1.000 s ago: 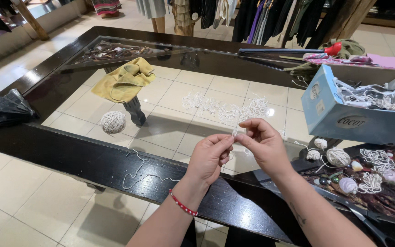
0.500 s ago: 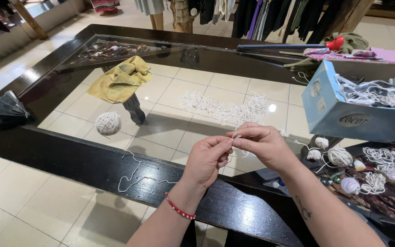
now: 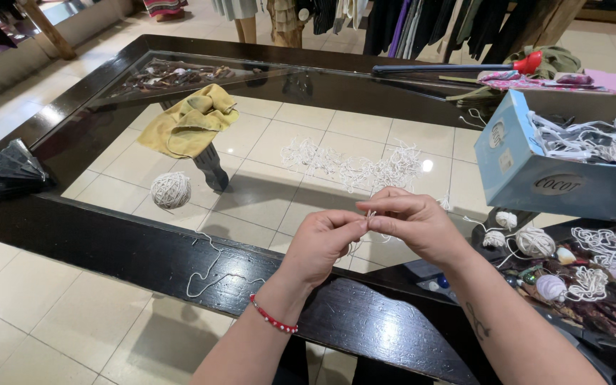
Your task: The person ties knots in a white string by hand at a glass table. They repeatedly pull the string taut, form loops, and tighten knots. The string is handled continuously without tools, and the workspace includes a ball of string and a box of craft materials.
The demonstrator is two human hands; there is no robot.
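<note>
Both my hands meet over the near edge of a glass-topped table (image 3: 108, 235) with a dark wooden frame. My left hand (image 3: 322, 242), with a red bead bracelet on the wrist, pinches a thin white string (image 3: 370, 213) between thumb and fingers. My right hand (image 3: 415, 222) pinches the same string from the other side, fingertips touching those of the left. A loose end of white string (image 3: 208, 267) trails over the dark frame to the left. A strip of knotted white cord work (image 3: 351, 167) lies on the glass just beyond my hands.
A ball of white yarn (image 3: 170, 190) and a yellow cloth (image 3: 190, 121) lie on the glass at the left. A light blue box (image 3: 536, 175) of white cords stands at the right, with small yarn balls (image 3: 532, 241), shells and beads below it. A folded black fan (image 3: 5, 167) lies at far left.
The hands have stayed together on the string, with small finger movements. They have shifted slightly lower and toward me.
</note>
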